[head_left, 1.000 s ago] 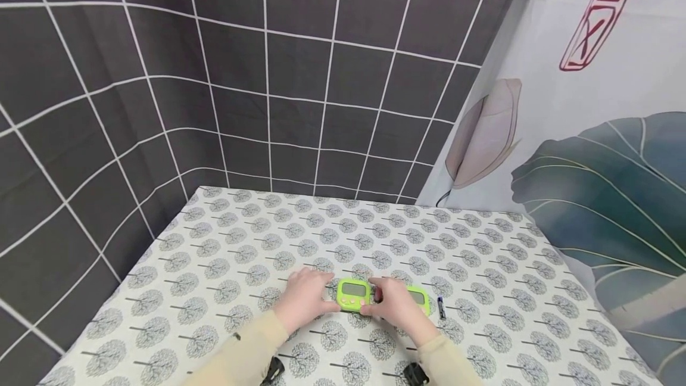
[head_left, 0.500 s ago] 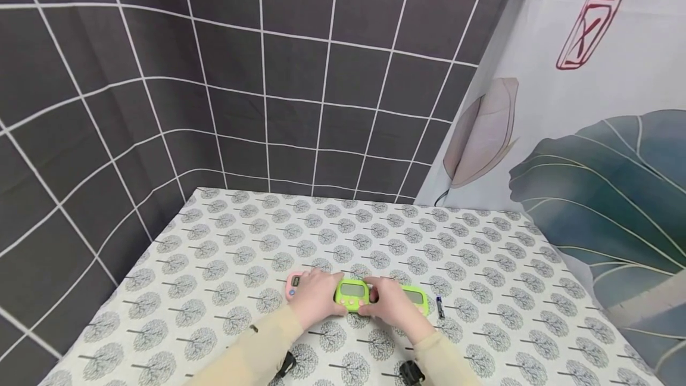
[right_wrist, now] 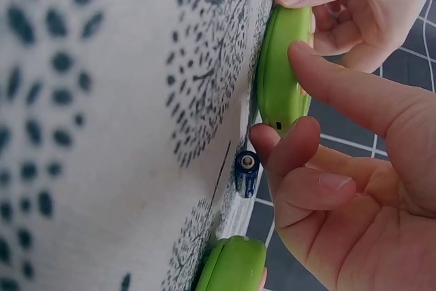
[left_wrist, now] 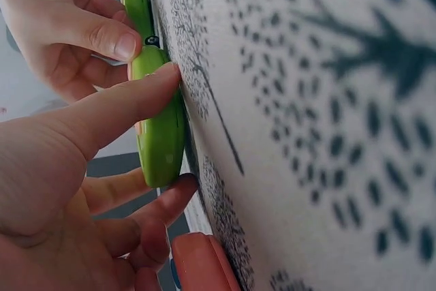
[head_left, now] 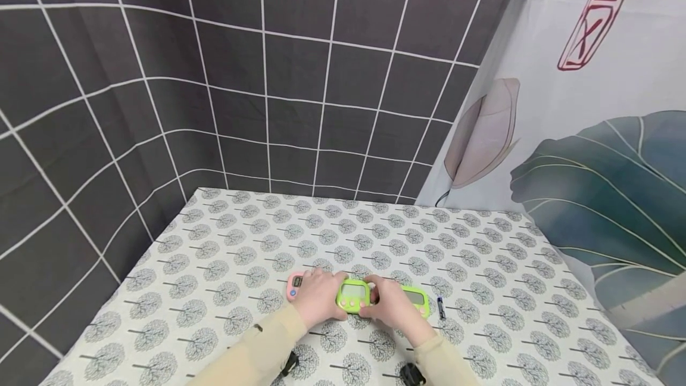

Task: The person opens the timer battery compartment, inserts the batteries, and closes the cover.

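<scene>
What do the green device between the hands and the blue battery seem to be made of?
Green device: probably hard plastic, smooth and slightly glossy; its rounded side shows soft highlights and a seam.
Blue battery: likely metal under a dark blue wrap; its end looks like bare, shiny metal, though the wrap's material is unclear.

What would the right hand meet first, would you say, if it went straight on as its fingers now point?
Most likely the lime-green, rounded plastic timer that the right hand appears to touch; the left hand lies beyond it, though depth is unclear.
</scene>
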`<move>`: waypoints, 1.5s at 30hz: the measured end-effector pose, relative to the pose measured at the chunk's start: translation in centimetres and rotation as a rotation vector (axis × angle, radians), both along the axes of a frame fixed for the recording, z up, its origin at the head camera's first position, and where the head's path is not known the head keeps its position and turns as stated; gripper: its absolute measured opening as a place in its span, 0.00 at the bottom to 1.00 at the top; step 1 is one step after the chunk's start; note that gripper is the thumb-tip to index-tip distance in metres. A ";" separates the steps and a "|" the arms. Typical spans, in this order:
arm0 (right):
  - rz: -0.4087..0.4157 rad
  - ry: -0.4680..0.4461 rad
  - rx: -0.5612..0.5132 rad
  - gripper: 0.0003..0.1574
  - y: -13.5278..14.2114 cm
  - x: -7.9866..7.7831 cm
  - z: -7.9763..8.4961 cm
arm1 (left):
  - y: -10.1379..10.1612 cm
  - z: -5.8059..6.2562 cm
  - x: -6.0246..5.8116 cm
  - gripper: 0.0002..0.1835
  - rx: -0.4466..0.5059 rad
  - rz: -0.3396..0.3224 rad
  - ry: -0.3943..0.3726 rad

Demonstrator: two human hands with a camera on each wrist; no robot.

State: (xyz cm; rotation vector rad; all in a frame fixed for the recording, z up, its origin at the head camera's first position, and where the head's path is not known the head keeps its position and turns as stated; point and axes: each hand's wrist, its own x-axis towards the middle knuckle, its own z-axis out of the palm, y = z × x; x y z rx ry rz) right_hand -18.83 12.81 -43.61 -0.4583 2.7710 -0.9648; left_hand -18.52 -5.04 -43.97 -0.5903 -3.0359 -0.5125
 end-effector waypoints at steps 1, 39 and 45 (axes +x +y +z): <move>0.000 0.001 -0.004 0.43 0.0 0.0 0.0 | 0.0 0.0 0.0 0.41 0.006 0.002 0.002; -0.167 -0.024 -0.462 0.18 0.4 0.3 0.8 | -0.5 1.1 2.0 0.42 0.205 0.035 0.179; -0.213 -0.028 -0.462 0.16 0.3 0.4 0.8 | -0.5 1.1 2.0 0.44 0.300 0.073 0.059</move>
